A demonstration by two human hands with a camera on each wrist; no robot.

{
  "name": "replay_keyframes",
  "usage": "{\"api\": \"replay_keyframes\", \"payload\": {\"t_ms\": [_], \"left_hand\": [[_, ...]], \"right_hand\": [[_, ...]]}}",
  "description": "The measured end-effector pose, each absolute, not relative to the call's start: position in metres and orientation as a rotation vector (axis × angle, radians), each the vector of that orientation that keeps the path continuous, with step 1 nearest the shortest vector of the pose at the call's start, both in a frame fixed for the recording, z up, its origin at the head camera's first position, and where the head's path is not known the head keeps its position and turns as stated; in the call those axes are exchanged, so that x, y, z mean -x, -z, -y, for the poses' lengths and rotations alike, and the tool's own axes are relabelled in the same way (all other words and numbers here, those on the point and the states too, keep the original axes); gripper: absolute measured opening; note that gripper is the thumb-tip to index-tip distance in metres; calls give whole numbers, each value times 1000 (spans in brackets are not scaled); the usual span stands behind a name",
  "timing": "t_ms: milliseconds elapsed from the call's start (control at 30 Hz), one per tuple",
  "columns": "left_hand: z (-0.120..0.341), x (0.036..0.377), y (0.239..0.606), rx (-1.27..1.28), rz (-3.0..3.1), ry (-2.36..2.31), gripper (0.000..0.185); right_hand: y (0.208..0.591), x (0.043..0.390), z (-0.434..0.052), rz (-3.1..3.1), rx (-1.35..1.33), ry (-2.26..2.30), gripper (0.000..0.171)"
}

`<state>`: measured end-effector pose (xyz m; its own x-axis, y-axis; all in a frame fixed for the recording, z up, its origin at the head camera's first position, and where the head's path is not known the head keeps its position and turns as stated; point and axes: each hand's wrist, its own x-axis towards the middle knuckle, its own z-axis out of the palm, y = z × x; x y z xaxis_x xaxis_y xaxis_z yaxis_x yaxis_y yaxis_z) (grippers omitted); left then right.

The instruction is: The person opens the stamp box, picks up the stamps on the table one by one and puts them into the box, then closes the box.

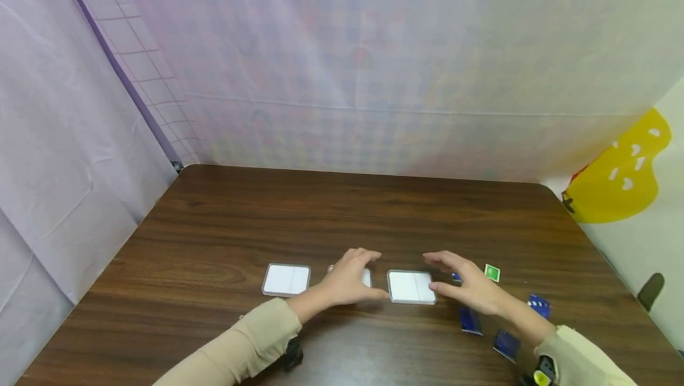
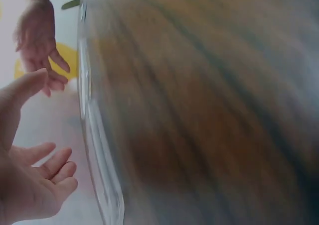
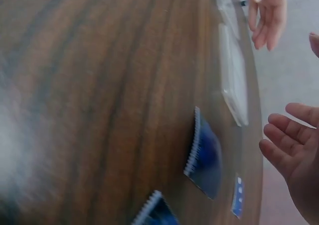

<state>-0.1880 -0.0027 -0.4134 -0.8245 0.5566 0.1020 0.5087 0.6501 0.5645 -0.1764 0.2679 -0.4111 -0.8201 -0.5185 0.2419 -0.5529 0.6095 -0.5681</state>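
Both hands hover low over a wooden table (image 1: 224,220), flanking a square white tile (image 1: 411,287) that lies flat between them. The left hand (image 1: 350,282) sits just left of that tile, fingers relaxed and loosely spread, gripping nothing; it partly covers a second tile (image 1: 366,277). The right hand (image 1: 470,288) is just right of the tile, fingers straight-ish, also holding nothing. A third tile (image 1: 287,279) lies further left, apart. Blue sachets (image 1: 471,320) with serrated edges lie scattered right of the tile, near the right wrist, probably set aside as a supply; a green sachet (image 1: 492,272) sits beyond them. No writing is legible; the wrist views are blurred.
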Motion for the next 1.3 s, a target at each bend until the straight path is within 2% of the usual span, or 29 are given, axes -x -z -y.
{"api": "replay_keyframes", "payload": {"t_ms": [400,700,1000,1300], "left_hand": [[-22,190,420,-881,-2839,-737,68],[-31,193,423,-918,-2878,-647,64],[-34,193,423,-878,-2887,-603,67],[-37,194,422,-893,-2898,-588,63]], "right_hand": [[426,176,-263,2902,-915,-982,64],[427,182,-258,2898,-988,-879,67],[424,185,-256,2933,-1014,-846,65],[422,191,-257,2915,-1068,-829,53]]}}
